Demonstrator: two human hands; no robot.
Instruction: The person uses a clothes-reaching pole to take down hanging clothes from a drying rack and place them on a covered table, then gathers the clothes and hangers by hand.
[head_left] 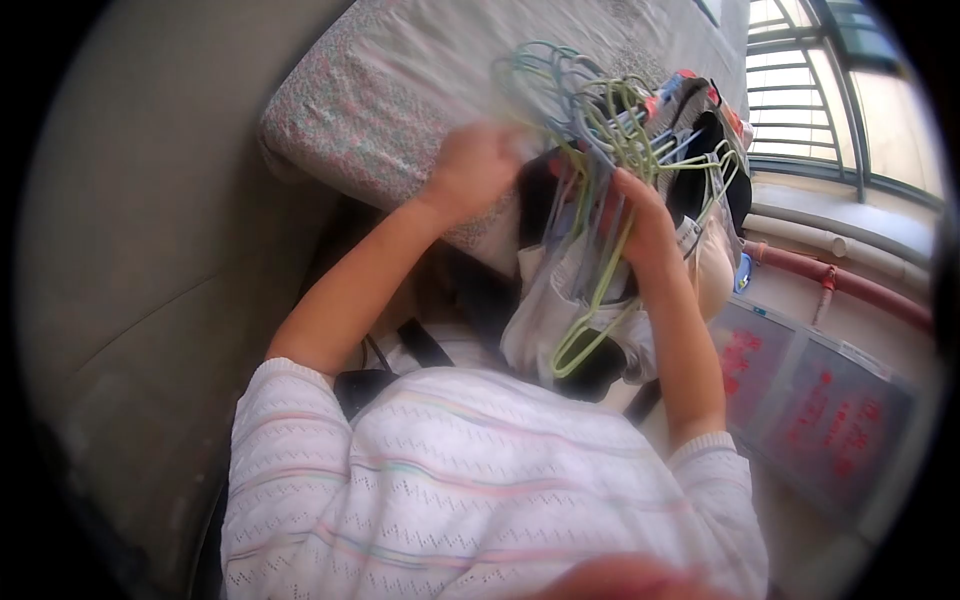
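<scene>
A bundle of green and blue-grey clothes hangers [590, 340] stands in front of me, hooks upward and crowded together. My right hand [645, 220] is closed around several of them just below the hooks. My left hand [478, 172] is at the left side of the bundle, close to the hooks. Its fingers are smeared by motion, so whether they hold a hanger is hidden from me. Pale and black clothes [715, 260] hang among and behind the hangers.
A bed or mattress with a floral cover [350, 120] lies ahead, beside a grey wall [130, 250] on the left. At the right are a barred window [800, 100], a red pipe [870, 300] and grey translucent panels with red writing [830, 420].
</scene>
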